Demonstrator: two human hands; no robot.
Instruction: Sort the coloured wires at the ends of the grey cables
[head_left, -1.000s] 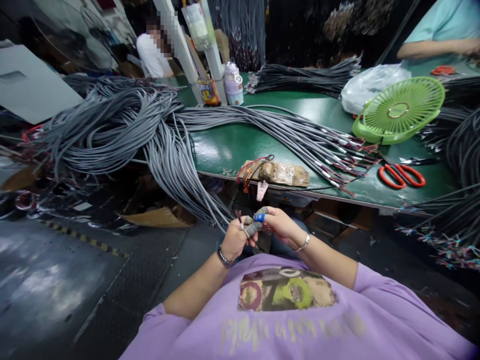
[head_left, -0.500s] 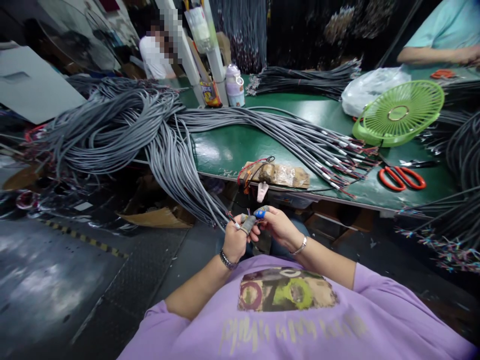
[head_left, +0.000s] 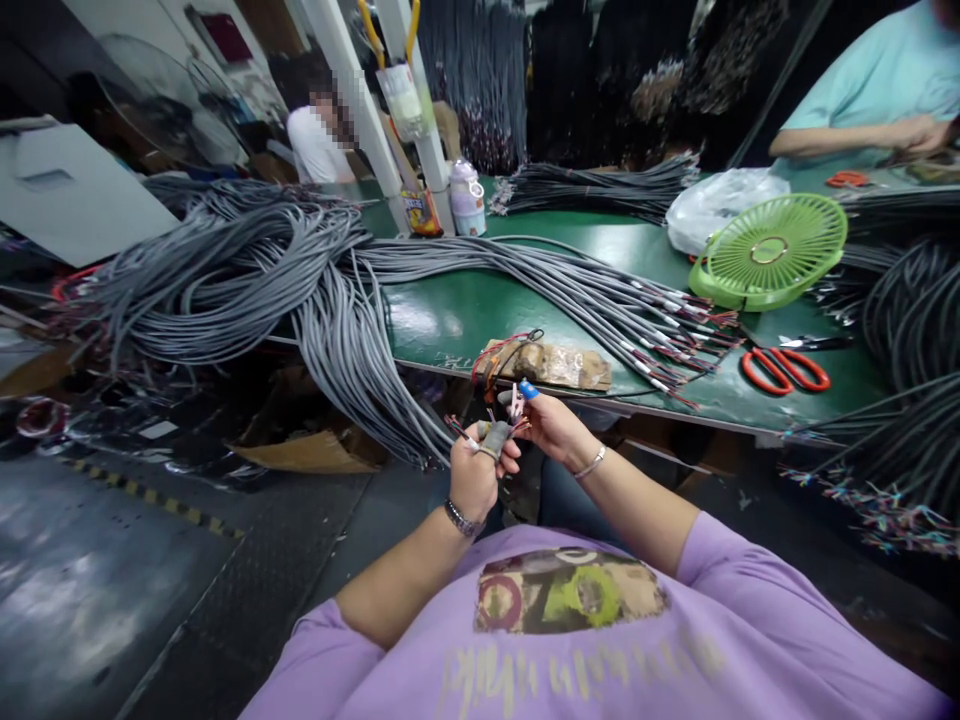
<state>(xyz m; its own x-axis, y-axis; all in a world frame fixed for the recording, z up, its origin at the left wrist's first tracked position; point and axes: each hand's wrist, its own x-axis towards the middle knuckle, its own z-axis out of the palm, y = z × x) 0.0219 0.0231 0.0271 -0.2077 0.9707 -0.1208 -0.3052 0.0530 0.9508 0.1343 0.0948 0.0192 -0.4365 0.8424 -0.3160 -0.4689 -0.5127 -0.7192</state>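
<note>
My left hand [head_left: 476, 475], with grey finger covers, is closed on the end of a grey cable, and thin coloured wires [head_left: 519, 428] fan out past its fingers. A white-labelled cable end [head_left: 471, 442] shows beside the thumb. My right hand [head_left: 559, 432] is up at the bench edge, just beyond the wires. Its blue-covered fingertip and a grey-covered one sit on either side of a small pale pink clip-like piece [head_left: 517, 402], pinching it. That piece is in front of a taped cardboard block [head_left: 555, 365] with red and black leads. My fingers partly hide it.
Grey cables [head_left: 352, 330] drape over the bench edge at left, and more lie across the green bench [head_left: 442, 310]. Red-handled scissors [head_left: 784, 370], a green fan [head_left: 772, 250] and a plastic bag [head_left: 720, 205] are at right. A co-worker [head_left: 862, 110] sits at far right.
My right hand has left my left fingers and moved up to the pink clip-like piece. Coloured wire ends now show between the hands. My left hand still holds the cable. The view has shifted slightly.
</note>
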